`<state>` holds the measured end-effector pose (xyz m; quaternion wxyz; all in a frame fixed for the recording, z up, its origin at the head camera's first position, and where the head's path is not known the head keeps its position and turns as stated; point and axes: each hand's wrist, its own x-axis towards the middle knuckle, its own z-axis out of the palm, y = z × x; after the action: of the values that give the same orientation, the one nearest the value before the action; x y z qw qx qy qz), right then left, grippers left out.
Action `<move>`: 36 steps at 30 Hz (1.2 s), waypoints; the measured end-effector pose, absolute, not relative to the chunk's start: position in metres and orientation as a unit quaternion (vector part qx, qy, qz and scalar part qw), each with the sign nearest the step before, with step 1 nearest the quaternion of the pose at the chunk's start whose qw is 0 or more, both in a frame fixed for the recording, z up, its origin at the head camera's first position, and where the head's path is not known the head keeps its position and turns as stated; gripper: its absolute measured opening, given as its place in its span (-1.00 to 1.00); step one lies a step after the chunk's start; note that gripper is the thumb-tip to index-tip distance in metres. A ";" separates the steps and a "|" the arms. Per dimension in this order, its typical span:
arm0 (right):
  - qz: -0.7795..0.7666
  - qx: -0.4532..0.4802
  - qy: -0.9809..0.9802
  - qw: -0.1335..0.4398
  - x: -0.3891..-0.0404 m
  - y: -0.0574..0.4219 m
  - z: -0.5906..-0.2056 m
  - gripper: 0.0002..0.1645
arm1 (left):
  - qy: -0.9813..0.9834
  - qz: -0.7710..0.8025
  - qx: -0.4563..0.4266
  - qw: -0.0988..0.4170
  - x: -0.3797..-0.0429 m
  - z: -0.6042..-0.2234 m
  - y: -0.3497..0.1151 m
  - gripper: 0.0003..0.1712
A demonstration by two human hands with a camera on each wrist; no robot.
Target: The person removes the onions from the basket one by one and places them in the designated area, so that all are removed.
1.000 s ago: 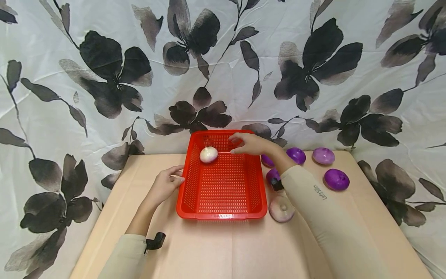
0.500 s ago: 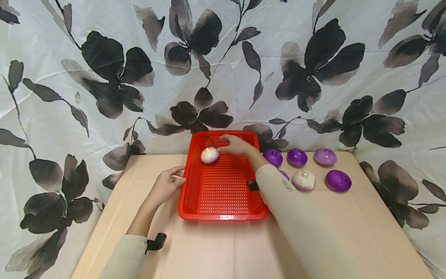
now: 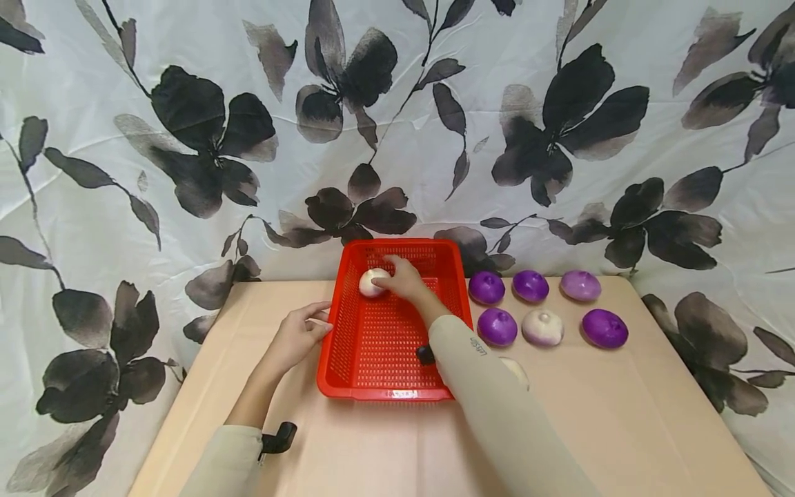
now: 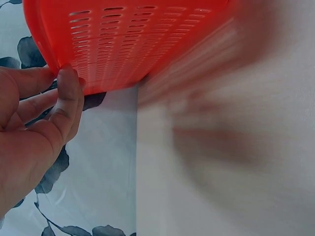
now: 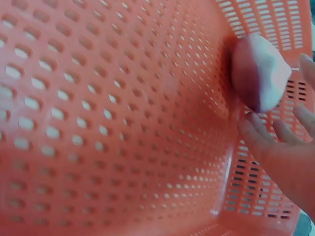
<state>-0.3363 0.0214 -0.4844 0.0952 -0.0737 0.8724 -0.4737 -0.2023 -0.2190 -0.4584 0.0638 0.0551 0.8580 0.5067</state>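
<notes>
A red perforated plastic basket (image 3: 397, 395) stands at the middle of the table. Inside it, near the back left, lies a pale onion with a purple side (image 5: 261, 73). My right hand (image 3: 405, 279) reaches over the basket to this onion, its fingers spread and extended around the near side. In the right wrist view, the right fingers (image 5: 256, 130) are beside the onion and do not close round it. My left hand (image 3: 298, 338) is at the basket's left side. Its thumb and fingertips pinch the rim in the left wrist view.
Right of the basket, several purple onions (image 3: 605, 328) and a whitish onion (image 3: 543, 327) lie in two rows. Another pale onion (image 3: 517, 373) is partly hidden by the right sleeve. A floral cloth (image 3: 397, 138) hangs behind the table (image 3: 348, 449).
My right hand has moved left and forward over the basket to the onion, uncovering onions at the right. The left hand stays on the basket's rim.
</notes>
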 end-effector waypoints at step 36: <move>-0.471 -0.060 0.874 0.105 -0.326 0.005 -0.493 -0.07 | 0.865 0.496 0.052 0.053 -0.200 -0.459 -0.219 -0.42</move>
<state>-0.3264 0.0053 -0.4929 0.1047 -0.0601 0.8736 -0.4715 -0.2001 -0.2185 -0.4593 0.0528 0.0517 0.8650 0.4963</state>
